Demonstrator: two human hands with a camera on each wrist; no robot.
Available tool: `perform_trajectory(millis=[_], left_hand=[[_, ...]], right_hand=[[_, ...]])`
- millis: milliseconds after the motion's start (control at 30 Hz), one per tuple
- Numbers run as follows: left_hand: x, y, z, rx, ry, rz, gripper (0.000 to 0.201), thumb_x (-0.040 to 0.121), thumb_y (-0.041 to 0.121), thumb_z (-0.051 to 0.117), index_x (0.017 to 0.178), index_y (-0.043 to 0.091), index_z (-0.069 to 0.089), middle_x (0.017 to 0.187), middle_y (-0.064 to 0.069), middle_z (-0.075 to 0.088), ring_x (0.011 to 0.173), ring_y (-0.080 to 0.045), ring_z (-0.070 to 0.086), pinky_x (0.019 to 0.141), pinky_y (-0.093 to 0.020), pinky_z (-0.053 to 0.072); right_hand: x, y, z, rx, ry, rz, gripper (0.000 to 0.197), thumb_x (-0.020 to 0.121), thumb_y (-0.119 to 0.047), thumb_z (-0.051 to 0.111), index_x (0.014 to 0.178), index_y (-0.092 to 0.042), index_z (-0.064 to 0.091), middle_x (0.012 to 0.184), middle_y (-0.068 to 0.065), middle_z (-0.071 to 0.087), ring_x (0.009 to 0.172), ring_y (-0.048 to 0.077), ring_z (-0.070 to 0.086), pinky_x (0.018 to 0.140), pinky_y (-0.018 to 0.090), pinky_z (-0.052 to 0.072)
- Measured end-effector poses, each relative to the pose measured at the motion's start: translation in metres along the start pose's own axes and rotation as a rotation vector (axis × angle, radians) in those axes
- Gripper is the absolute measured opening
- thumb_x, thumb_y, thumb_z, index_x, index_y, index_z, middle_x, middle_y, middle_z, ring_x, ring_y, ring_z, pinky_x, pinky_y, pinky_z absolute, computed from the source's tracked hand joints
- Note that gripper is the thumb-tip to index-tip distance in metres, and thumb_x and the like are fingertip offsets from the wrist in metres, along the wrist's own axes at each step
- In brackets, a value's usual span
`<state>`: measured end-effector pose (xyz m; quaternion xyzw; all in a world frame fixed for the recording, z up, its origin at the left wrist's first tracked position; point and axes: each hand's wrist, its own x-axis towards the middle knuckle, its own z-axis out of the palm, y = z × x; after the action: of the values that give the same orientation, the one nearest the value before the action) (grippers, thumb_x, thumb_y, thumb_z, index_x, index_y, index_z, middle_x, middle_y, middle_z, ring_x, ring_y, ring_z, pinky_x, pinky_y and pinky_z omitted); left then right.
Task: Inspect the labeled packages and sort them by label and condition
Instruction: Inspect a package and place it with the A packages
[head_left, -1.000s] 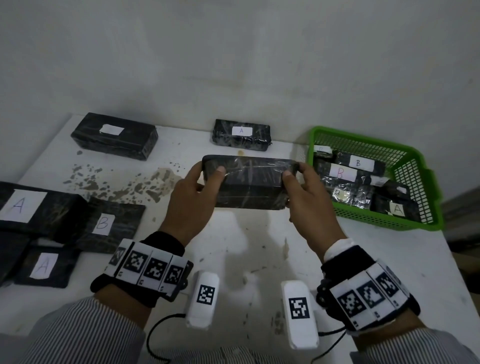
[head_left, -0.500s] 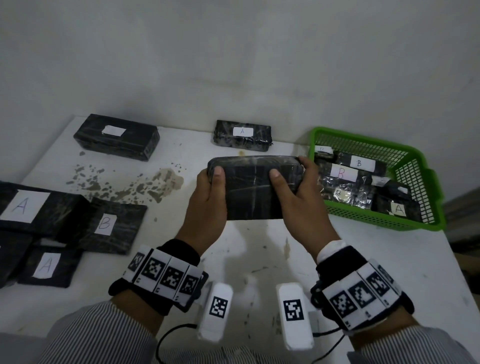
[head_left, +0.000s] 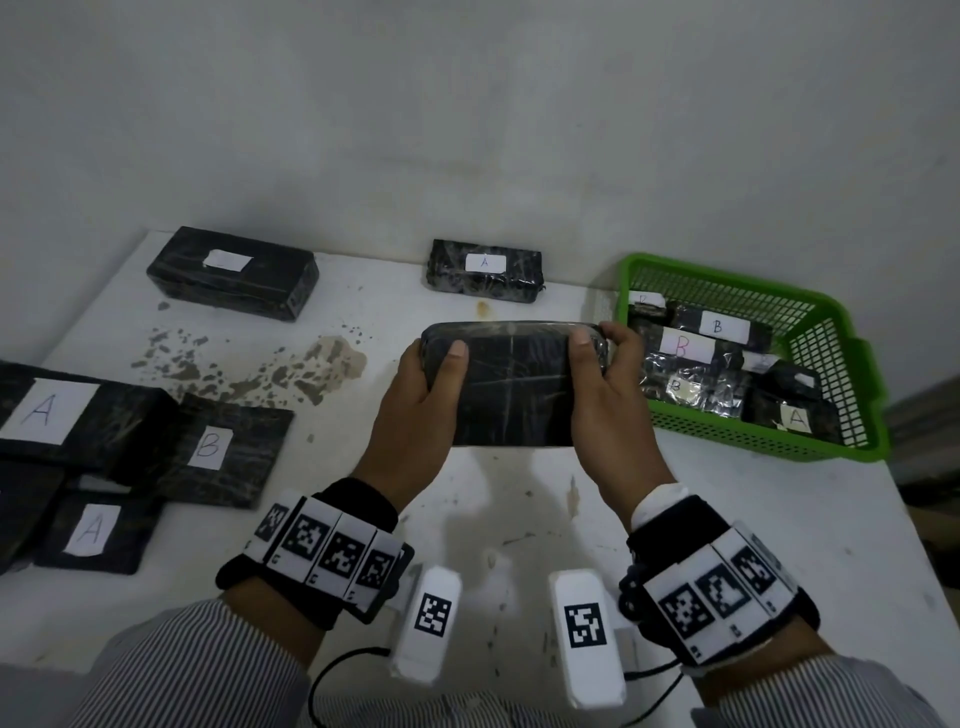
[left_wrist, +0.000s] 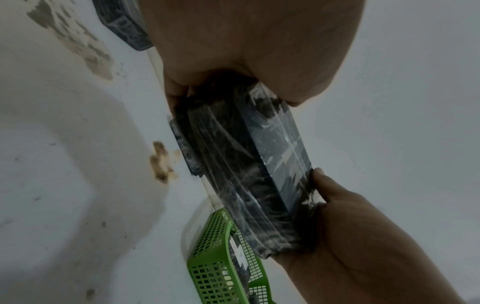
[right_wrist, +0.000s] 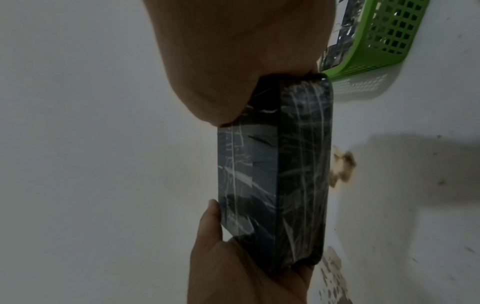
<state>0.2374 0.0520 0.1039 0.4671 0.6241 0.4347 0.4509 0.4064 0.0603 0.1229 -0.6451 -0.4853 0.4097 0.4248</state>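
Observation:
A black plastic-wrapped package (head_left: 511, 387) is held in the air above the middle of the white table (head_left: 467, 519). My left hand (head_left: 415, 410) grips its left end and my right hand (head_left: 605, 395) grips its right end, thumbs on the face turned towards me. No label shows on that face. The wrist views show the same package (left_wrist: 249, 170) (right_wrist: 278, 174) edge-on, wrapped in shiny film, with a hand at each end. The package's far face is hidden in every view.
A green basket (head_left: 852, 374) at the right holds several wrapped packages labelled A and B. At the back lie a package labelled A (head_left: 484, 270) and a larger one (head_left: 234, 273). At the left lie packages labelled A (head_left: 47, 410) and B (head_left: 218, 447). Brown stains mark the table.
The package has been turned in both hands, so a broader dark face now points at me. Both hands have shifted their hold on its ends and drawn slightly nearer.

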Motion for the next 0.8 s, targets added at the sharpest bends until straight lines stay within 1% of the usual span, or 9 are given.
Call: perform_trajectory(millis=[100,167,233,333,467,567,633,733,800], left_hand=[[0.002,0.0,0.001,0.063,-0.009,0.021,0.026,0.105,0.047,0.041,0.124,0.031,0.048,0.107,0.018,0.06,0.098,0.002,0.057,0.079,-0.014,0.042],[0.004,-0.001,0.003,0.107,0.01,0.04,0.035,0.104,0.048,0.045,0.128,0.023,0.049,0.109,0.011,0.063,0.099,-0.006,0.06,0.08,-0.015,0.045],[0.004,0.0,0.004,0.108,0.038,0.064,0.034,0.1,0.048,0.054,0.123,0.023,0.051,0.109,0.013,0.063,0.097,-0.002,0.061,0.081,-0.014,0.047],[0.003,-0.001,0.007,0.073,0.069,0.073,0.037,0.092,0.048,0.067,0.12,0.027,0.054,0.11,0.012,0.066,0.099,0.0,0.064,0.082,-0.019,0.052],[0.002,-0.001,0.009,0.027,0.063,0.057,0.035,0.092,0.045,0.068,0.12,0.032,0.051,0.107,0.018,0.063,0.097,0.005,0.061,0.078,-0.011,0.048],[0.002,-0.001,0.009,-0.02,0.049,0.034,0.037,0.091,0.048,0.068,0.12,0.028,0.056,0.111,0.011,0.067,0.102,-0.006,0.066,0.085,-0.025,0.055],[0.002,-0.001,0.007,0.014,0.072,0.055,0.039,0.091,0.045,0.071,0.122,0.024,0.057,0.112,0.008,0.068,0.101,-0.008,0.066,0.088,-0.028,0.056],[0.004,0.0,0.004,0.045,0.103,0.094,0.047,0.09,0.042,0.071,0.129,0.021,0.054,0.108,0.015,0.064,0.101,-0.004,0.065,0.08,-0.013,0.053],[0.004,0.001,0.002,0.019,0.066,0.099,0.074,0.088,0.043,0.074,0.15,0.021,0.04,0.114,0.025,0.055,0.105,0.007,0.061,0.079,-0.006,0.049]], right_hand=[[0.002,0.005,0.003,-0.019,0.015,0.002,0.065,0.092,-0.076,0.042,0.141,-0.036,0.035,0.131,-0.001,0.059,0.119,0.02,0.06,0.106,0.049,0.05],[0.002,0.006,0.005,-0.008,0.025,0.011,0.084,0.075,-0.087,0.054,0.14,-0.037,0.035,0.134,-0.002,0.058,0.121,0.019,0.06,0.106,0.047,0.051],[0.003,0.009,0.006,-0.018,0.046,-0.001,0.094,0.065,-0.087,0.067,0.138,-0.037,0.035,0.131,-0.002,0.061,0.117,0.018,0.064,0.101,0.044,0.055],[0.003,0.012,0.006,-0.045,0.062,-0.047,0.09,0.065,-0.077,0.075,0.136,-0.037,0.036,0.127,-0.001,0.064,0.112,0.018,0.067,0.097,0.043,0.058],[0.002,0.012,0.004,-0.08,0.041,-0.063,0.103,0.061,-0.076,0.077,0.144,-0.035,0.032,0.135,0.001,0.056,0.119,0.02,0.062,0.1,0.043,0.056],[0.002,0.015,0.003,-0.108,0.036,-0.067,0.104,0.062,-0.077,0.073,0.146,-0.033,0.03,0.137,0.001,0.055,0.121,0.02,0.061,0.103,0.044,0.054],[0.001,0.015,0.003,-0.092,0.018,-0.046,0.105,0.062,-0.077,0.074,0.146,-0.033,0.03,0.136,0.001,0.056,0.12,0.019,0.062,0.103,0.043,0.054],[0.001,0.012,0.001,-0.066,-0.034,-0.017,0.103,0.068,-0.069,0.08,0.149,-0.03,0.029,0.134,-0.002,0.061,0.117,0.015,0.064,0.103,0.039,0.054],[0.003,0.011,-0.002,-0.032,-0.034,-0.003,0.092,0.077,-0.056,0.082,0.149,-0.025,0.033,0.126,-0.003,0.067,0.109,0.012,0.069,0.098,0.038,0.057]])
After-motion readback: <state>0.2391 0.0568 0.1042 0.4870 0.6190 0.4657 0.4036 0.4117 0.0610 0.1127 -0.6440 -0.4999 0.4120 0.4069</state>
